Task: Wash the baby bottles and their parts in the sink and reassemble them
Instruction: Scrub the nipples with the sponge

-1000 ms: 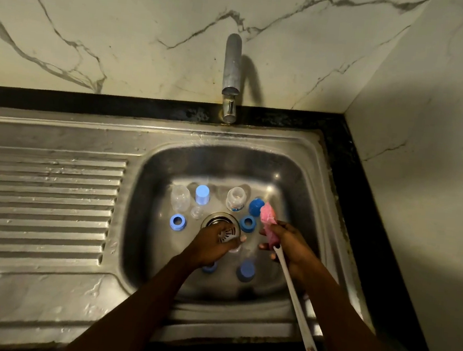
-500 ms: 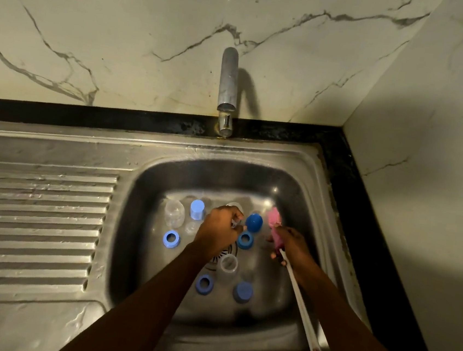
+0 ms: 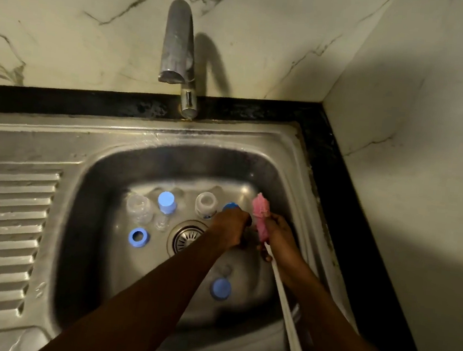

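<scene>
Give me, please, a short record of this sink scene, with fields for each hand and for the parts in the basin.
right hand: grips the brush just below its pink head
left hand: fingers curled, beside the brush head; what it holds is hidden
sink basin: clear bottle, capped bottle, blue ring, blue cap
</scene>
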